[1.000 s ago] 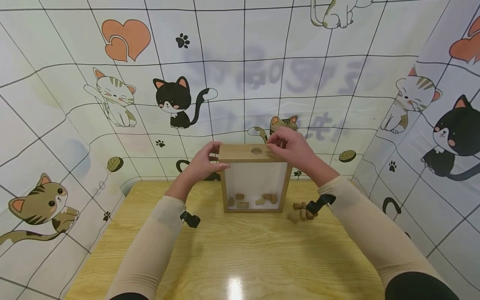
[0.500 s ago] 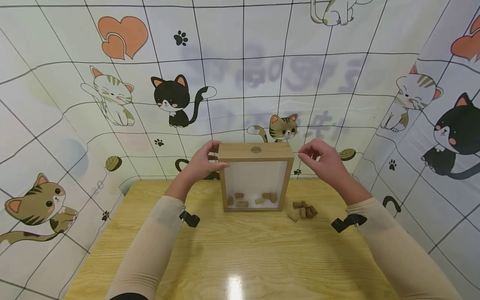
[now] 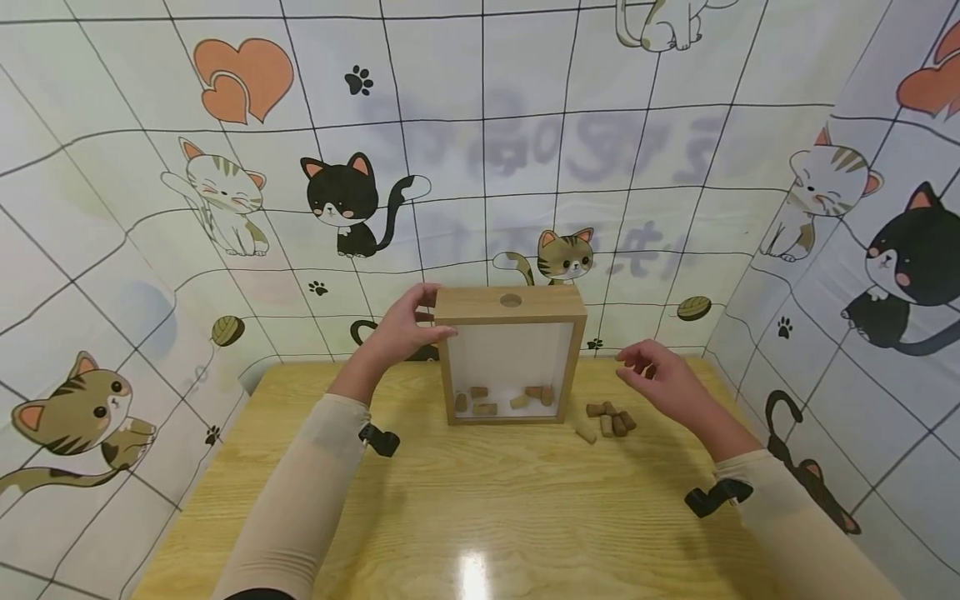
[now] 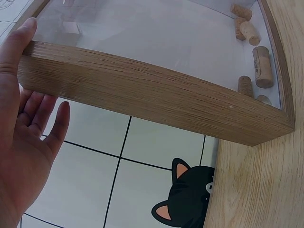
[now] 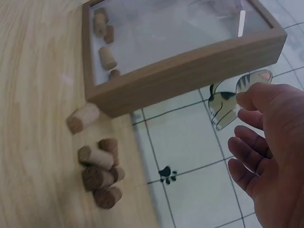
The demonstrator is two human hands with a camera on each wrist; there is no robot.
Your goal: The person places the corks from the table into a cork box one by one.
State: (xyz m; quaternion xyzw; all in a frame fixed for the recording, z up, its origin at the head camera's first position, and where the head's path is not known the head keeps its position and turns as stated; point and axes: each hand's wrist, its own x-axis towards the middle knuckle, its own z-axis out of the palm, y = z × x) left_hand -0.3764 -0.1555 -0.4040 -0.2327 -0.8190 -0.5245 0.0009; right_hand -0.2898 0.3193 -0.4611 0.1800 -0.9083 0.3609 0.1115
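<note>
A wooden box (image 3: 510,306) with a clear front and a round hole in its top stands upright on the table; several corks (image 3: 484,409) lie at its bottom. My left hand (image 3: 399,333) grips the box's upper left corner, thumb on the front edge and fingers behind; the left wrist view shows that thumb on the frame (image 4: 142,85). My right hand (image 3: 667,385) hovers right of the box, fingers loosely bent, holding nothing. Below and left of it, a small pile of corks (image 3: 618,423) lies on the table, also seen in the right wrist view as loose corks (image 5: 97,176).
The pale wooden table (image 3: 450,508) ends at a tiled-pattern sheet (image 3: 480,167) printed with cats and hearts, which rises behind and at both sides. One cork (image 3: 586,433) lies slightly apart from the pile, near the box's lower right corner.
My right hand has moved off the top of the box, rightward and then down toward the table beside the cork pile. My left hand has kept its grip on the box.
</note>
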